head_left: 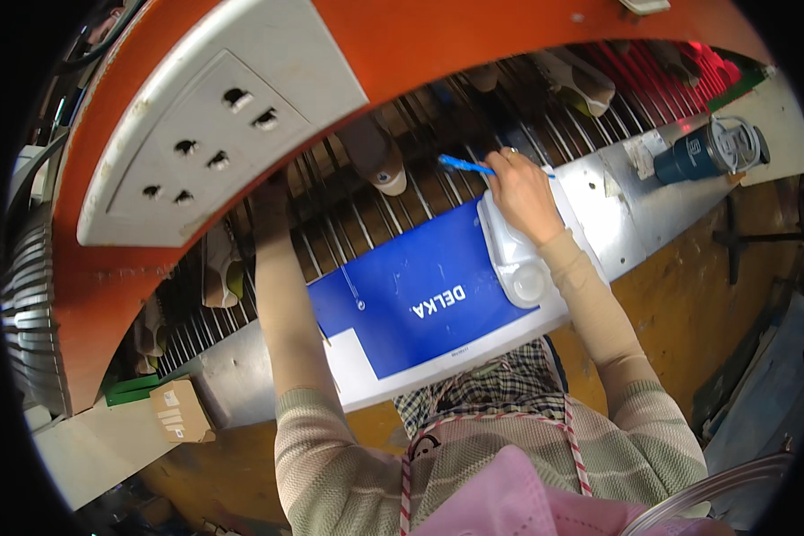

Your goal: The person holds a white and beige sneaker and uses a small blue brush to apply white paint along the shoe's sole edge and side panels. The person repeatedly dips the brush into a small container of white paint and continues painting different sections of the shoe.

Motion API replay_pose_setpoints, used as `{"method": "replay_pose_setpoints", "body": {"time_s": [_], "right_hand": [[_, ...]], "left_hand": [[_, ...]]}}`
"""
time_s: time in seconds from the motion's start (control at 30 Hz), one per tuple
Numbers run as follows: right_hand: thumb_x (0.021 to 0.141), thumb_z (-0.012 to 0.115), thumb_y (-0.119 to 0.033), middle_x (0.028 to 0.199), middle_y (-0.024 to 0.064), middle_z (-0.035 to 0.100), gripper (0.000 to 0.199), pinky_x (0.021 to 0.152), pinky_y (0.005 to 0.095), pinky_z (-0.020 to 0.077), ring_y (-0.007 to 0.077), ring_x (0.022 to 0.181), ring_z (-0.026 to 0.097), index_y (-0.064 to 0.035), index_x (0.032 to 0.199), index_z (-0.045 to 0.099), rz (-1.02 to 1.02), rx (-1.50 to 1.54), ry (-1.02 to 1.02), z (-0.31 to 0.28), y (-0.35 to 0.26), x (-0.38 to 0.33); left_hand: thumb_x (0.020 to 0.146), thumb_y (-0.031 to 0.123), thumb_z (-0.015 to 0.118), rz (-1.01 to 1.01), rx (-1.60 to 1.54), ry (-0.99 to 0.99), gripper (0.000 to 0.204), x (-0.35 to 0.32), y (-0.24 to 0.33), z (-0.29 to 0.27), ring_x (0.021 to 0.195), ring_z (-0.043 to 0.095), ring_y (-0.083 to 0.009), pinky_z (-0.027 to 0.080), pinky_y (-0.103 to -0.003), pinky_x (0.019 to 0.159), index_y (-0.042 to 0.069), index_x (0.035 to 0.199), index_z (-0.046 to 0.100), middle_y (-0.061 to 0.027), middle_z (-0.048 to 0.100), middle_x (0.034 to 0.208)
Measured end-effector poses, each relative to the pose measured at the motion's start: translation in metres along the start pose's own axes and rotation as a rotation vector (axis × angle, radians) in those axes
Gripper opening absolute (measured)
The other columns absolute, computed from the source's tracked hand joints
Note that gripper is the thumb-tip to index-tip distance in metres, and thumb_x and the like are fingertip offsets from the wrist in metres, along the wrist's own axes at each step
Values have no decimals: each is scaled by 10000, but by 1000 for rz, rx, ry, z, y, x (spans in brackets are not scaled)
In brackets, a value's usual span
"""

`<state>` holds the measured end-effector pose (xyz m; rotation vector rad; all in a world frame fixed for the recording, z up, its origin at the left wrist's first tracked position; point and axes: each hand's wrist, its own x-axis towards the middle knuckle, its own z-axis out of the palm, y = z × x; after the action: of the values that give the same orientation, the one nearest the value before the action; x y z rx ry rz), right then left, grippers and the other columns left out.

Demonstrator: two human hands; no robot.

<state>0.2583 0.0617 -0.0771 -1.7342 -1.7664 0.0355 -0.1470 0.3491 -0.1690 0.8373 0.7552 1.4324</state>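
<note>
I see an orange machine housing [473,40] arching across the far side, with a grey panel of 3 sockets [207,116] at its left. A steel ledge [634,183] runs along the right; worn yellowish floor [688,304] lies near.

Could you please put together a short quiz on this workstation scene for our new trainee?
1. True or false: the right hand holds a blue-handled brush.
2. What lies directly under the right forearm? A) the white plastic container B) a red bucket C) a pair of scissors
3. Where is the left hand reaching?

Key
1. True; the brush's blue handle sticks out to the left of the fingers.
2. A; the container rests on the blue board.
3. Up over the wire rack, among the shoes lying on it; whether it grips anything cannot be told from this view.
</note>
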Motion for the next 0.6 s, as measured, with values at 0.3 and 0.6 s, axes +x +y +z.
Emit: {"method": "replay_pose_setpoints", "body": {"time_s": [0.3, 0.6], "right_hand": [[840, 632, -66, 878, 164, 648, 81, 737, 470, 542, 366, 850, 650, -32, 914, 633, -91, -17, 88, 16, 13, -3], [861, 605, 26, 937, 172, 651, 176, 748, 405, 521, 376, 877, 650, 7, 1030, 653, -152, 384, 89, -7, -51, -42]], "left_hand": [[980, 94, 568, -323, -115, 234, 439, -232, 171, 56, 1299, 450, -532, 459, -562, 1087, -119, 1338, 427, -360, 454, 1393], [954, 274, 557, -540, 409, 211, 579, -464, 235, 126, 831, 714, -424, 655, -364, 618, -185, 1285, 435, -388, 615, 1109]]}}
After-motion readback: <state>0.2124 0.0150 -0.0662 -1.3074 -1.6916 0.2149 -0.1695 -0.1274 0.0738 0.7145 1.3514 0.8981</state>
